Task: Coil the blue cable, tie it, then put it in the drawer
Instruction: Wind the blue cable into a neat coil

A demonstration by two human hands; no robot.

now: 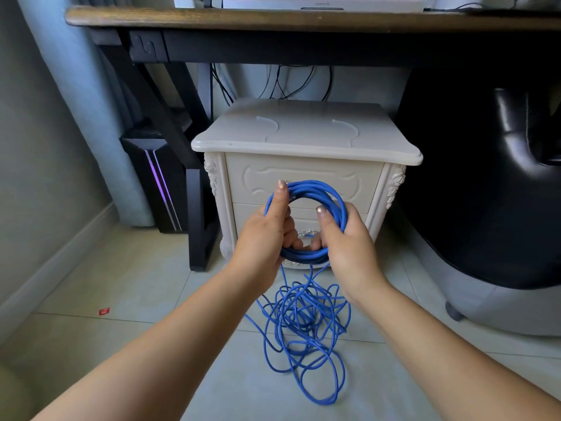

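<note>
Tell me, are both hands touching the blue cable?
Touching. The head view shows the left hand and the right hand each curled round the coiled loops of the blue cable.

Bare forearms (188, 329), glossy-nailed fingers (280, 197)

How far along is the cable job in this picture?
Done: several loops of blue cable form a coil. In hand: the left hand and right hand both grip that coil. Left: a loose tangle lies on the floor, no tie shows, and the drawers are closed.
</note>
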